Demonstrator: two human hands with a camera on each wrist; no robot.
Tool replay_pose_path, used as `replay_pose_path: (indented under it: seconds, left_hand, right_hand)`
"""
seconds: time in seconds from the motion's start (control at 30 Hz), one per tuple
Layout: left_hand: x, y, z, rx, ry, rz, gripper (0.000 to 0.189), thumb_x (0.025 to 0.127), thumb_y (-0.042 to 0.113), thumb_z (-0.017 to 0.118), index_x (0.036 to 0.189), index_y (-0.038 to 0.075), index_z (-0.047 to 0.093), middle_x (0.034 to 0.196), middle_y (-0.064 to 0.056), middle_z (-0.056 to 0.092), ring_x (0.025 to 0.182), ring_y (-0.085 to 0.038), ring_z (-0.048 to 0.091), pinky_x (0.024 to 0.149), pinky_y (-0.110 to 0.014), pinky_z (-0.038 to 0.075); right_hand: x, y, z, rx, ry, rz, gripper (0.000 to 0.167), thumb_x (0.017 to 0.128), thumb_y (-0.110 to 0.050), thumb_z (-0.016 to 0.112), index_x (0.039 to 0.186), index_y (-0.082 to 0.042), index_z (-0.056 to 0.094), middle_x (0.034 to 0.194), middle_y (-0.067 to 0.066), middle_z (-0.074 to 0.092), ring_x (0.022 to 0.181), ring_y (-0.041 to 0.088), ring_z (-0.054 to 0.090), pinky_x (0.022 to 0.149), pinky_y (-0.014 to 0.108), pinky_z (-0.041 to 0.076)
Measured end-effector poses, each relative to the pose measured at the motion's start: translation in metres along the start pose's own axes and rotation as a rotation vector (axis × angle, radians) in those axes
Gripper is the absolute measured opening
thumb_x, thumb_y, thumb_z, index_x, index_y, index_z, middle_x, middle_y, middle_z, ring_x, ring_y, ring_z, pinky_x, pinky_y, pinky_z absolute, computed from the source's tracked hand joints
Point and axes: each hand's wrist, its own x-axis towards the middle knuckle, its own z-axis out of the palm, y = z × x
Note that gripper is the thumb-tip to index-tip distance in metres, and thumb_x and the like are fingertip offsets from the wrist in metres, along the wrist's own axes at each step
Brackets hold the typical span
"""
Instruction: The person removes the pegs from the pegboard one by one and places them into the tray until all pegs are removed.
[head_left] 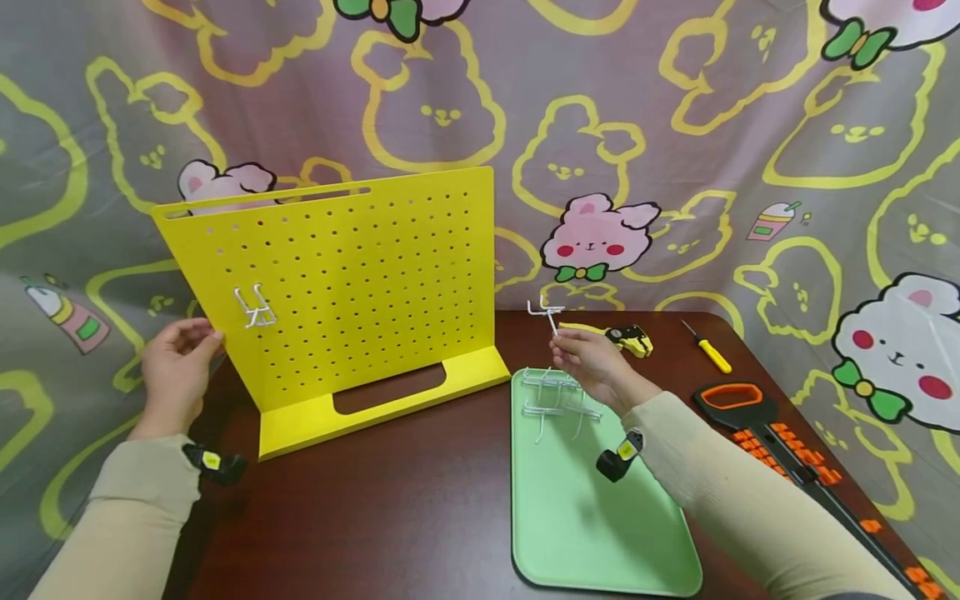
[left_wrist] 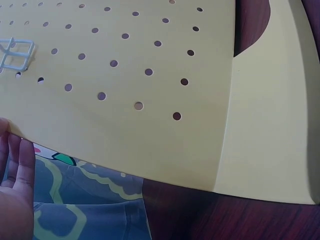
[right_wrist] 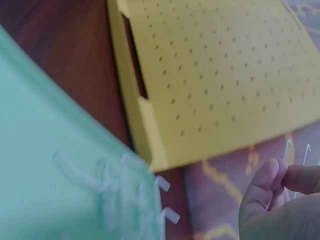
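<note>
A yellow pegboard (head_left: 360, 283) stands upright on its base on the dark table. My left hand (head_left: 177, 367) pinches its left edge, thumb at the front and fingers partly behind, as the left wrist view shows with the hand (left_wrist: 17, 185) low at the left. Close to that edge, a white wire hook (head_left: 257, 308) hangs on the board. My right hand (head_left: 596, 362) pinches another white pegboard hook (head_left: 552, 318) by its stem, raised above the tray's far end. Its two prongs (right_wrist: 306, 154) stick up beyond the fingertips in the right wrist view. Several more white hooks (head_left: 543, 408) lie below.
The light green tray (head_left: 592, 533) holds those loose hooks at its far end. Behind my right hand lies a yellow-handled wire stripper (head_left: 630, 339). Farther right are a yellow screwdriver (head_left: 712, 354) and a black-and-orange tool (head_left: 750, 408). A patterned curtain (head_left: 675, 125) hangs behind the table.
</note>
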Motion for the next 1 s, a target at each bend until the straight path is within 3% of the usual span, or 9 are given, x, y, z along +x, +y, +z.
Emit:
replay_pose_path:
  seconds: [0.33,0.53,0.73,1.0]
  left_hand:
    - [0.001,0.000,0.001,0.000,0.004,0.011,0.029,0.092,-0.013,0.066,0.091,0.016,0.068,0.088,0.004,0.062,0.078,-0.008,0.058,0.064,-0.009,0.053]
    - [0.000,0.001,0.001,0.001,0.009,0.000,0.029,0.092,-0.013,0.065,0.091,0.016,0.067,0.088,0.004,0.062,0.078,-0.008,0.058,0.063,-0.009,0.053]
    - [-0.001,0.001,0.001,-0.018,0.005,0.012,0.030,0.092,-0.015,0.065,0.091,0.015,0.068,0.088,0.004,0.062,0.079,-0.008,0.058,0.063,-0.009,0.053]
    - [-0.001,0.000,0.002,0.008,0.006,0.019,0.029,0.094,-0.014,0.064,0.093,0.015,0.068,0.088,0.003,0.061,0.079,-0.009,0.057,0.064,-0.009,0.053]
  right_hand:
    - [-0.032,0.035,-0.065,0.010,0.029,0.010,0.012,0.107,0.000,0.048,0.119,0.004,0.051,0.089,0.000,0.064,0.077,0.007,0.061,0.072,0.016,0.056]
    - [-0.043,0.054,-0.091,-0.081,0.076,0.039,0.028,0.107,0.000,0.046,0.131,0.014,0.043,0.091,0.002,0.064,0.076,0.006,0.061,0.071,0.017,0.056]
    - [-0.052,0.065,-0.104,-0.151,0.095,0.060,0.036,0.108,-0.002,0.047,0.137,0.019,0.038,0.094,0.003,0.064,0.079,0.008,0.061,0.072,0.019,0.056]
    - [-0.054,0.076,-0.103,-0.227,0.124,0.088,0.036,0.108,-0.002,0.047,0.135,0.020,0.040,0.091,0.003,0.062,0.078,0.007,0.061,0.070,0.019,0.056]
